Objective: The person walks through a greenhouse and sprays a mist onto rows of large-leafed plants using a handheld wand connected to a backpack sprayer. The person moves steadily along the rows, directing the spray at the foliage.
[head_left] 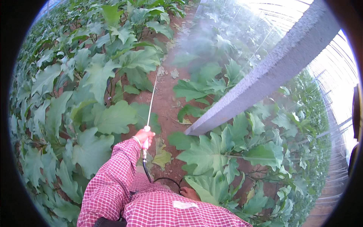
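Note:
My left hand (145,137) is closed around the pale handle of a spray wand (152,99). Its long thin tube points forward over the soil path, and white mist (206,32) hangs among the plants beyond its far end. From the lower end of the handle a black hose (146,171) loops down toward my body and across to the right. My right hand (190,193) is low by my waist, closed at the hose, partly covered by a leaf and my checked shirt; most of its fingers are hidden.
Broad-leaved eggplant-like plants (109,117) crowd both sides of the narrow soil path (166,109). A grey concrete post (249,87) slants up close on my right. Large leaves (208,155) reach toward me there. Greenhouse framing and bright film (336,72) stand at the far right.

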{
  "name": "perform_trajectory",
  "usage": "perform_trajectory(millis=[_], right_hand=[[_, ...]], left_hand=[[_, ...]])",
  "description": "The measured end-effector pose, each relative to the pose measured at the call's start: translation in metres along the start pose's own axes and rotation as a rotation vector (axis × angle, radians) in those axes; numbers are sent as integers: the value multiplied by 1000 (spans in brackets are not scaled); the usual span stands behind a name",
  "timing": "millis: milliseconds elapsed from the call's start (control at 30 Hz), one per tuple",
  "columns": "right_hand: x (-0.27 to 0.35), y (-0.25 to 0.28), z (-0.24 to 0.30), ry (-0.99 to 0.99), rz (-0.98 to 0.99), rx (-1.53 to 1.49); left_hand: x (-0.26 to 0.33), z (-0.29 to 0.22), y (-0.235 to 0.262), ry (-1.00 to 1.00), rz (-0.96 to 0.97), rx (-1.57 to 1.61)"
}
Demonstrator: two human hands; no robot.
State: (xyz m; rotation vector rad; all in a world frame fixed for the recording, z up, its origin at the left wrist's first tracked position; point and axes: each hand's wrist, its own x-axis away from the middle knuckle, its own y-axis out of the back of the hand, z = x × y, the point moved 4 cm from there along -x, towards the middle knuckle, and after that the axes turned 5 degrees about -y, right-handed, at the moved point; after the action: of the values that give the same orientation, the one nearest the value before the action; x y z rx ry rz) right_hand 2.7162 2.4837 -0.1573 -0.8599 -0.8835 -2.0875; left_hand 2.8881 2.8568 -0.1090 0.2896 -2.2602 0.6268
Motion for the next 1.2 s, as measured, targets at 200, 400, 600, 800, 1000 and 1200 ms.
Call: perform_trajectory(millis=[200,400,600,800,1000,1200], right_hand=[[-100,15,5,116,32,26],[-155,95,189,25,126,-63],[-195,181,307,110,-147,80],[-236,243,359,108,-209,-44],[-311,314,389,124,-228,-9],[-371,393,398,62,-266,-85]], left_hand=[[-86,-23,40,173,-29,104],[-155,-137,56,130,4,95],[-185,-287,21,-67,102,-58],[-208,-404,-21,-262,135,-88],[-255,-517,-82,-511,152,-153],[-301,-616,-127,-560,10,-271]])
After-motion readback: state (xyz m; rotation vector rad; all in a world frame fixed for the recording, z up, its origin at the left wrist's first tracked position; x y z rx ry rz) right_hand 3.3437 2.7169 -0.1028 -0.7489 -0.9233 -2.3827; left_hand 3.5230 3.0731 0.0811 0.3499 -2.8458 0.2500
